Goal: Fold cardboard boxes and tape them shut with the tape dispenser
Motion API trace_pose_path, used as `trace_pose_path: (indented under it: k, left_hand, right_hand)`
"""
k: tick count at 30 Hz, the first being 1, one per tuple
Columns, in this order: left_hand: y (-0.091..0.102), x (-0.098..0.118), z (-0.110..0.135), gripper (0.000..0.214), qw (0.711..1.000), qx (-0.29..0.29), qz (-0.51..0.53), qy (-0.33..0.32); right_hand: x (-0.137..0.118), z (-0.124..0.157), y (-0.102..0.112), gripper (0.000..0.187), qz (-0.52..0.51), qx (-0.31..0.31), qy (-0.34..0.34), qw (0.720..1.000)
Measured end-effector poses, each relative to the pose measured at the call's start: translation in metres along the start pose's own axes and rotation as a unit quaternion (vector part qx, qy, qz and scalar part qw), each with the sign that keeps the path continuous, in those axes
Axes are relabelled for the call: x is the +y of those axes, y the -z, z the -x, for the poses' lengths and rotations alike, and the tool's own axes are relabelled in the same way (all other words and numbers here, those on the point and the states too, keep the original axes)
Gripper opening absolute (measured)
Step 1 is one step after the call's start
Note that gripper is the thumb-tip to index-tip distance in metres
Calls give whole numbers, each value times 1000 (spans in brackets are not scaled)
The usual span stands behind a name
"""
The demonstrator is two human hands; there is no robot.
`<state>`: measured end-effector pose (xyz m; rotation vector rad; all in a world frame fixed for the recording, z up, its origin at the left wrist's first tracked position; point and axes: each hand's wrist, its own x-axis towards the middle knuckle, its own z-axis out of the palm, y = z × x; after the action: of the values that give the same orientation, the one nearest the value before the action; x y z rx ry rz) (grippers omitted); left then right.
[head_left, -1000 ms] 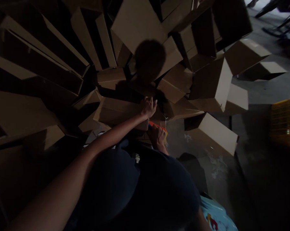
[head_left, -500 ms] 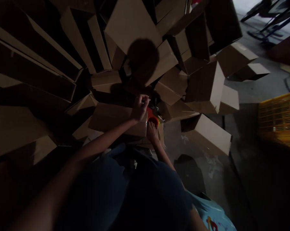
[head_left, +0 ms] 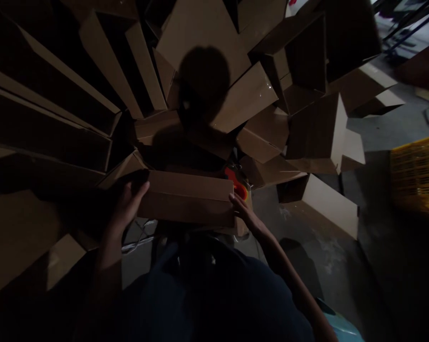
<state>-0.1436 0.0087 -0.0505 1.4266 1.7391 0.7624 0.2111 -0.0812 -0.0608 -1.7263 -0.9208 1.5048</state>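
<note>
Brown cardboard lies under both sets of fingers. The left hand (head_left: 127, 206) has its fingers spread and its thumb raised at the left end of a long, flat cardboard carton (head_left: 185, 199). The right hand (head_left: 241, 205) has its fingers stretched out, narrower and closer together, at the carton's right end. Neither hand is closed, and from this view I cannot tell whether the fingers grip the carton or only touch it.

Half a second ago the left hand was near the carton's right end, above the right hand; it has since moved to the opposite end, so a hand now stands at each end of the carton. An orange-red plastic handle (head_left: 236, 184), perhaps of a tape dispenser, shows just beyond the carton's right end, no longer under the right hand.

Beyond the carton, a heap of stacked cardboard cartons (head_left: 246, 97) rises at many tilted angles. Right of the carton lies a stained concrete floor (head_left: 300, 223), with a yellow plastic crate (head_left: 419, 173) well apart. Nearer than the carton is the person's dark shirt (head_left: 214, 294).
</note>
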Motion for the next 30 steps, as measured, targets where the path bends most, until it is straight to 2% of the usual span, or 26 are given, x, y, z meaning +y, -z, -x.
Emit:
trace_pose_path:
  k: [1,2,4,8,13,17,23,26,30]
  left_hand:
    - [-2,2,1,56,997,-58,39,41]
    - [-3,6,2,60,991,-91,72,68]
    - [-6,14,4,60,986,-105,105,80]
    - [-12,22,5,54,980,-99,158,70]
    - [-27,20,4,54,974,-78,195,84]
    - [-37,24,7,56,970,-67,209,102]
    - [-44,29,12,61,976,-35,182,118]
    - [-44,34,14,59,973,-16,157,167]
    - [-40,39,18,55,963,18,121,239]
  right_hand:
    - [-10,-1,-7,73,15,-6,-1,1000]
    - [-19,-3,-12,76,23,-4,-9,1000]
    - [-31,-6,-19,82,22,2,-34,999]
    - [-41,-13,-18,84,34,12,-77,996]
    - [-52,-25,-6,81,60,9,-65,996]
    - [-70,-38,5,77,81,-45,-65,994]
    - [-79,-54,21,88,103,-98,-72,987]
    - [-78,-62,29,95,102,-127,-84,983]
    - [-81,-65,36,107,46,-220,-112,968]
